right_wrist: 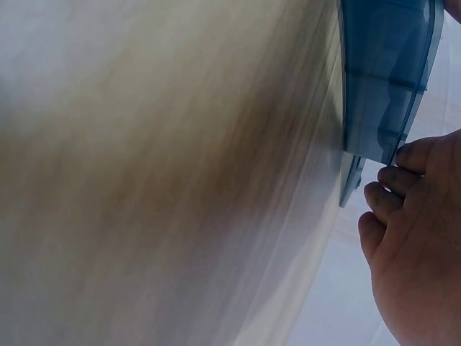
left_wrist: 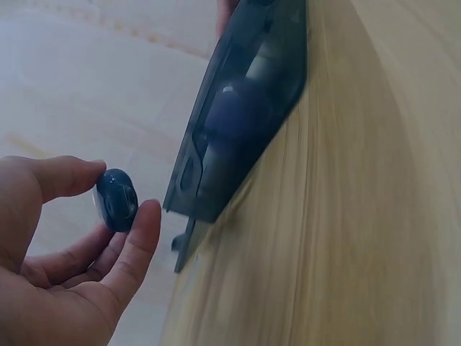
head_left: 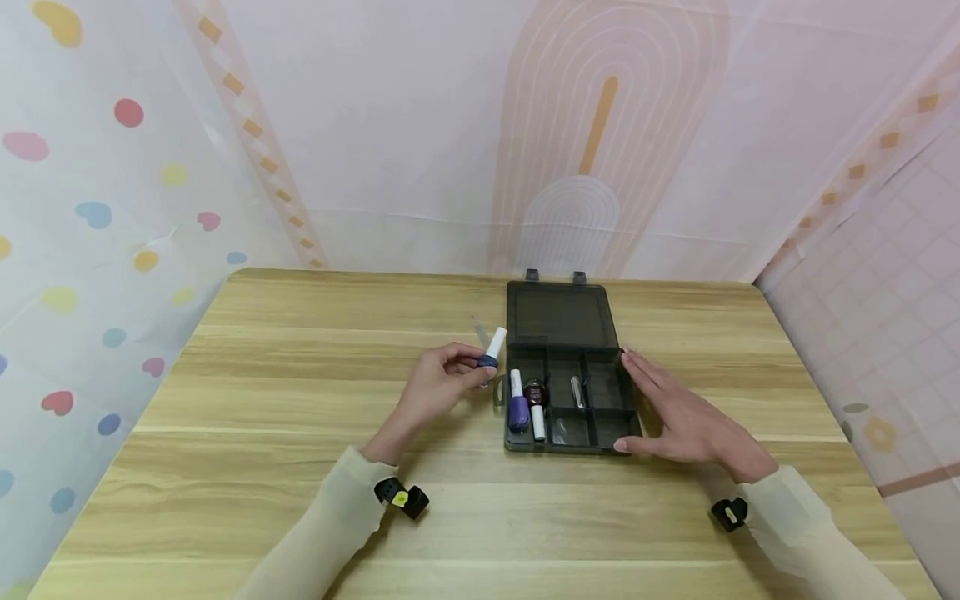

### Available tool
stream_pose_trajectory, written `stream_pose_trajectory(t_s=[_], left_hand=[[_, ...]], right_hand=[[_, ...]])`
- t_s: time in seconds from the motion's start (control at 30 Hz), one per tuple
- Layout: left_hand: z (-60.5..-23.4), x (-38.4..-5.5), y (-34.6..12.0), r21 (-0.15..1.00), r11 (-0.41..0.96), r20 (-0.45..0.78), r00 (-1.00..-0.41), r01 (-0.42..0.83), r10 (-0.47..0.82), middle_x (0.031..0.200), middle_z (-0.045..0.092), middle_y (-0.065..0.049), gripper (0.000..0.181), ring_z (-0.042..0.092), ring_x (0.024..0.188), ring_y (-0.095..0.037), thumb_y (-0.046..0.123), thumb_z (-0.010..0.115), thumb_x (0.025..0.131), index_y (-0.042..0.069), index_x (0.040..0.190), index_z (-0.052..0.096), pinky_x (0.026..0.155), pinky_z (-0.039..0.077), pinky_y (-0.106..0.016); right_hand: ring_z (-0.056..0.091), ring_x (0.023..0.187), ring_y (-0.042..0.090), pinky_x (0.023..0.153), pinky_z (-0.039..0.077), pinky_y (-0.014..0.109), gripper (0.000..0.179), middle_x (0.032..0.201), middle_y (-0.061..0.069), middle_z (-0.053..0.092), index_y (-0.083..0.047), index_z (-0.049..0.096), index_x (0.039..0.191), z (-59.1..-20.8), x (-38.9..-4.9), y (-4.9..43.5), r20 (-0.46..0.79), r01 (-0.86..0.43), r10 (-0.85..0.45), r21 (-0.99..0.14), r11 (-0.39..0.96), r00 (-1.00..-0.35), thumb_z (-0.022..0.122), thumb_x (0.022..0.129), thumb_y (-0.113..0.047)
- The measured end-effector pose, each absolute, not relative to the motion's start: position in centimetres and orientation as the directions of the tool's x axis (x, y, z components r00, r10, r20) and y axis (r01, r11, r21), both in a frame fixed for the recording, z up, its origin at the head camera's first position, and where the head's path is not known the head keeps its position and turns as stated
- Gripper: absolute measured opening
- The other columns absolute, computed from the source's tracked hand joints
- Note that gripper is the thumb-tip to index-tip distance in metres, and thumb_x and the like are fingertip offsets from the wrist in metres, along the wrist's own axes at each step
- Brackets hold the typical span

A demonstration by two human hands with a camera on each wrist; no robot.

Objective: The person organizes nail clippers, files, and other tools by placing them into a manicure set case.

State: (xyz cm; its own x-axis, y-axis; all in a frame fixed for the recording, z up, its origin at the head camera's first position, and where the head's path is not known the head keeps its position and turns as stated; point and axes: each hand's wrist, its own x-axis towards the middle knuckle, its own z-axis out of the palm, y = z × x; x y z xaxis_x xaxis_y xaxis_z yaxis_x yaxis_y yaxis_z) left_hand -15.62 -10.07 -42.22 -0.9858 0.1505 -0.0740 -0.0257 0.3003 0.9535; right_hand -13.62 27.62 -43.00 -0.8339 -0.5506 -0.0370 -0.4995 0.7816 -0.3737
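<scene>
My left hand point(head_left: 438, 379) pinches a dark blue nail polish bottle point(left_wrist: 117, 200) with a white cap, between thumb and fingers. It is held just left of a dark translucent compartment box point(head_left: 570, 451), whose lid point(head_left: 562, 315) lies folded back, away from me. My right hand point(head_left: 686, 421) touches the box's right side, its fingers extended towards the back and the thumb at the front right corner. Inside, a purple nail polish bottle point(head_left: 518, 410) and a dark red nail polish bottle point(head_left: 535, 393) share the left part. A metal nail clipper point(head_left: 577, 392) lies in a middle compartment.
A thin greyish strip point(head_left: 480, 330), its kind unclear, shows behind the left hand. The wood-grain table point(head_left: 300, 400) extends around the box. Patterned cloth point(head_left: 412, 125) hangs behind it and at both sides.
</scene>
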Motion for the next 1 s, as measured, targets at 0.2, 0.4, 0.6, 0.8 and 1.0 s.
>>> stream_pose_trajectory(t_s=[0.2, 0.4, 0.6, 0.8, 1.0], left_hand=[[-42.1, -15.2, -8.6, 0.949, 0.315, -0.040, -0.984, 0.018, 0.176, 0.101, 0.075, -0.010, 0.030, 0.070, 0.083, -0.014, 0.018, 0.081, 0.088, 0.005, 0.115, 0.073, 0.073, 0.061, -0.031], [-42.0, -14.8, -7.7, 0.948, 0.315, -0.022, -0.982, 0.040, 0.189, 0.097, 0.075, -0.011, 0.029, 0.070, 0.079, -0.013, 0.015, 0.082, 0.087, 0.003, 0.111, 0.073, 0.070, 0.061, -0.029], [-42.0, -14.4, -7.4, 0.939, 0.338, -0.011, -0.979, 0.060, 0.206, 0.093, 0.074, -0.008, 0.024, 0.071, 0.076, -0.015, 0.016, 0.081, 0.089, 0.004, 0.109, 0.073, 0.068, 0.061, -0.030], [-41.9, -14.3, -7.7, 0.950, 0.307, -0.022, -0.969, 0.057, 0.248, 0.094, 0.077, -0.011, 0.026, 0.075, 0.076, -0.025, 0.016, 0.075, 0.094, 0.001, 0.114, 0.071, 0.072, 0.063, -0.042], [-41.8, -14.7, -8.3, 0.936, 0.343, -0.010, -0.968, 0.078, 0.250, 0.099, 0.076, -0.009, 0.027, 0.072, 0.085, -0.026, 0.019, 0.071, 0.097, 0.002, 0.118, 0.070, 0.074, 0.062, -0.037]], right_hand=[[0.021, 0.157, 0.039, 0.118, 0.036, 0.059, 0.120, 0.174, 0.011, 0.009, -0.010, 0.009, 0.166, -43.1, -13.6, 27.7, -0.036, -0.495, -0.546, -0.378, 0.783, -0.837, 0.074, 0.083, -0.068], [0.021, 0.157, 0.038, 0.118, 0.036, 0.059, 0.120, 0.174, 0.011, 0.009, -0.010, 0.009, 0.166, -43.2, -13.6, 27.5, -0.030, -0.497, -0.548, -0.385, 0.778, -0.836, 0.075, 0.083, -0.067], [0.022, 0.157, 0.038, 0.118, 0.036, 0.058, 0.120, 0.174, 0.011, 0.009, -0.009, 0.010, 0.165, -43.2, -13.5, 27.4, -0.022, -0.501, -0.555, -0.399, 0.768, -0.832, 0.076, 0.083, -0.065], [0.021, 0.157, 0.039, 0.118, 0.036, 0.059, 0.120, 0.174, 0.011, 0.008, -0.009, 0.008, 0.166, -43.2, -13.6, 27.4, -0.029, -0.496, -0.553, -0.406, 0.767, -0.832, 0.076, 0.083, -0.065], [0.021, 0.157, 0.039, 0.118, 0.035, 0.059, 0.120, 0.174, 0.011, 0.008, -0.009, 0.009, 0.166, -43.2, -13.6, 27.3, -0.030, -0.497, -0.554, -0.404, 0.768, -0.832, 0.075, 0.083, -0.066]])
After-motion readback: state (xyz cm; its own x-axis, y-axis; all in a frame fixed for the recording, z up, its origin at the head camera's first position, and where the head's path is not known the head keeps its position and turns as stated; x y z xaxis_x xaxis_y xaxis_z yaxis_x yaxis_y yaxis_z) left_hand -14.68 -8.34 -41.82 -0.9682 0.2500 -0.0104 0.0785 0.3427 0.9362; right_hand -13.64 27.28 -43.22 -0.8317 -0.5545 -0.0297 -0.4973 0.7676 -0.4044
